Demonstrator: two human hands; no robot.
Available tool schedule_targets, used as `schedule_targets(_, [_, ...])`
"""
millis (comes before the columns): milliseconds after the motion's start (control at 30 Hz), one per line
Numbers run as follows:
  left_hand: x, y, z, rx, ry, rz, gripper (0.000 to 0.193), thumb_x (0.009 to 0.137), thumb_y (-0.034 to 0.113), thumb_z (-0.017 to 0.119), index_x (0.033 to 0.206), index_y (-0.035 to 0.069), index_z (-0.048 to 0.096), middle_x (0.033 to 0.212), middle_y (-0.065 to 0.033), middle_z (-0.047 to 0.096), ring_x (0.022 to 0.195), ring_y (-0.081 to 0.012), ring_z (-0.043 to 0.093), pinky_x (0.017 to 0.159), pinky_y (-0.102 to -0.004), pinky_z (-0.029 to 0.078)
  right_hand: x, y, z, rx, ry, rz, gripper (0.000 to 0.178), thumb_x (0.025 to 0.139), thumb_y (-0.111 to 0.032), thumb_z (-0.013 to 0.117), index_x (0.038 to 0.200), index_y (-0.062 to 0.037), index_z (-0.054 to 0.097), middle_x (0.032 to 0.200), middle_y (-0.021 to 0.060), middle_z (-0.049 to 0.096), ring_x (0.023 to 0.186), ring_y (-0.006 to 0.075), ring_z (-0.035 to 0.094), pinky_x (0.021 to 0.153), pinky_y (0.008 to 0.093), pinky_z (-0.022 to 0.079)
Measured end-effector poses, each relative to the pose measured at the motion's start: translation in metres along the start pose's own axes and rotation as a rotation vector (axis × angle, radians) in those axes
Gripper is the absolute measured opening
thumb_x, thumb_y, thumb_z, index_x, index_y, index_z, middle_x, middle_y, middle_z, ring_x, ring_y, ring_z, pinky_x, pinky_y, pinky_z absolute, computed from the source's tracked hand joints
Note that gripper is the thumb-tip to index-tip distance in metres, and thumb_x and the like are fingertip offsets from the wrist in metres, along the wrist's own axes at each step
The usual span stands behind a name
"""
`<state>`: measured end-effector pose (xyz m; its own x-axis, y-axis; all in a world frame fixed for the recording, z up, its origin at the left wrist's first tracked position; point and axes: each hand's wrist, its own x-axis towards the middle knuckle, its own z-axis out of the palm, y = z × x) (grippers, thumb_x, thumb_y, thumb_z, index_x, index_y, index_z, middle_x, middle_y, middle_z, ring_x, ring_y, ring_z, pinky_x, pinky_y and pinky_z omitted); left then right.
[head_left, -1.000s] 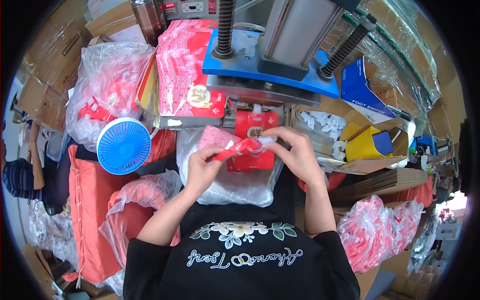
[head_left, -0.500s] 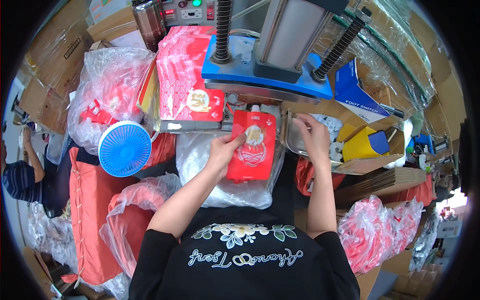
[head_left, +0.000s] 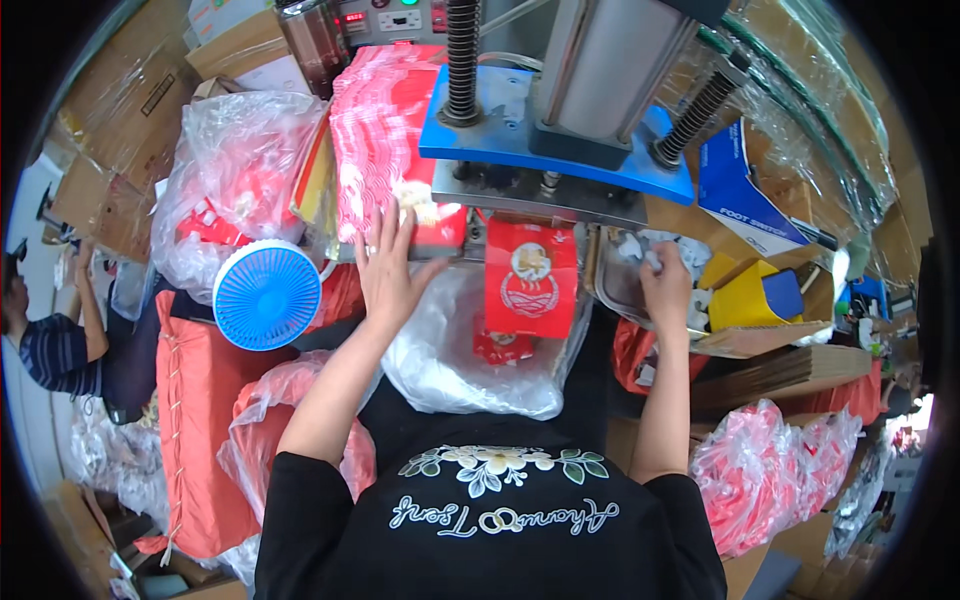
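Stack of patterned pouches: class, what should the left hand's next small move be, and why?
Probably the left hand should pinch one off the stack of pouches: its spread fingers lie over the near end, while the right hand is at the white pieces and a separate red pouch lies in front of the blue press plate.

one red pouch, a stack of patterned pouches, loose white pieces
the red pouch (head_left: 528, 308) looks flat and unwrinkled, a pale round emblem over fine line-work on its face, its long sides running from 12 to 6 o'clock. from it, the stack of patterned pouches (head_left: 378, 120) lies between 10 and 11 o'clock, layered unevenly, pink-and-white waves beside plain red, glare washing out part of the print. the white pieces (head_left: 630, 248), small and jumbled, lie between 2 and 3 o'clock; their exact shape is unclear.
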<state>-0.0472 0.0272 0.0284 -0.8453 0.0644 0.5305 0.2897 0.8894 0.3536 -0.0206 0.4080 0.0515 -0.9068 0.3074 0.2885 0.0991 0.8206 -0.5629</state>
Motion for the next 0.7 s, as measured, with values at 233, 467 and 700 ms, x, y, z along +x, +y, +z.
schedule_targets(233, [-0.023, 0.007, -0.044, -0.594, 0.013, -0.271, 0.012, 0.081, 0.001, 0.07, 0.093, 0.002, 0.073, 0.085, -0.0083, 0.071, 0.079, -0.0203, 0.067, 0.079, -0.0311, 0.05, -0.019, -0.034, -0.024, 0.447, -0.197, -0.005, 0.029, 0.088, -0.002, 0.062, 0.118, -0.0015, 0.062, 0.109, 0.0063, 0.066, 0.102, 0.0146, 0.061, 0.087, 0.0286, 0.048])
schedule_targets(467, [-0.065, 0.042, -0.017, -0.934, -0.333, -0.331, 0.01, 0.086, 0.003, 0.071, 0.094, -0.001, 0.074, 0.083, -0.0014, 0.071, 0.075, -0.0057, 0.06, 0.068, -0.0225, 0.047, -0.046, -0.132, -0.017, 0.612, -0.502, -0.29, 0.02, 0.085, -0.008, 0.071, 0.103, 0.0003, 0.065, 0.101, 0.0062, 0.069, 0.095, 0.0115, 0.062, 0.087, 0.0277, 0.048])
schedule_targets(700, [-0.061, 0.057, 0.003, -1.057, -0.529, -0.426, 0.024, 0.091, 0.018, 0.069, 0.093, -0.005, 0.071, 0.085, -0.0047, 0.071, 0.073, -0.0062, 0.061, 0.065, -0.0241, 0.05, -0.036, -0.115, 0.005, 0.918, -0.715, 0.07, 0.023, 0.087, -0.006, 0.07, 0.107, 0.0, 0.062, 0.104, 0.0084, 0.069, 0.091, 0.0112, 0.064, 0.08, 0.0249, 0.05])
